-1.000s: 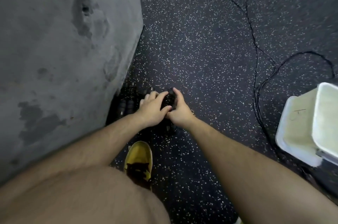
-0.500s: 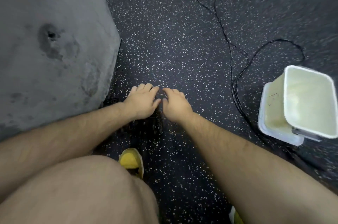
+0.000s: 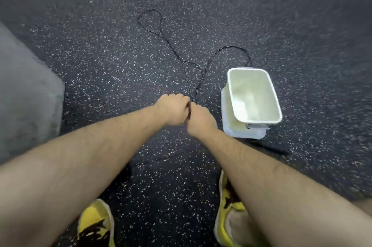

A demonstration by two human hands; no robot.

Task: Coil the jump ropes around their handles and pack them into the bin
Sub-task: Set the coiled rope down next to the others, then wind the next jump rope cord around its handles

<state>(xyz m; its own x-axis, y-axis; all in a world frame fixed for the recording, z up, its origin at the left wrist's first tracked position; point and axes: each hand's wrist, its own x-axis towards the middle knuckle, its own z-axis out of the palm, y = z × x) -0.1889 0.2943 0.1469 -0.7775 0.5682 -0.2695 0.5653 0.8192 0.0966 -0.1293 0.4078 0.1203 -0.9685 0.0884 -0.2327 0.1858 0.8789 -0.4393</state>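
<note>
I look down at my two hands, held out in front of me over the dark speckled floor (image 3: 96,69). My left hand (image 3: 173,109) and my right hand (image 3: 200,119) are pushed together, knuckle to knuckle. Both are curled into fists. A thin dark thing (image 3: 189,108) peeks out between them. I think both hands are holding it tight. It may be a jump rope handle or a wound-up rope, but too little of it shows to be sure.

A black jump rope (image 3: 171,45) lies loose on the floor past my hands. It makes a small loop far away and a bigger loop that bends toward the bin. Its strands run right up to my hands in the picture. I cannot tell if they join the dark thing I hold or just lie under it. This rope is not coiled at all.

The white bin (image 3: 248,69) sits on the floor just to the right of my right hand. It rests on a flat white piece, maybe its lid. I can see inside, and no rope is in there.

So I think the job is at an early stage. Nothing is packed yet. If the dark thing is a wound rope, it needs to go a short way right and down into the bin. The loose rope needs to be picked up, wound round its handles and packed too.

My yellow shoes (image 3: 94,220) show at the bottom.
</note>
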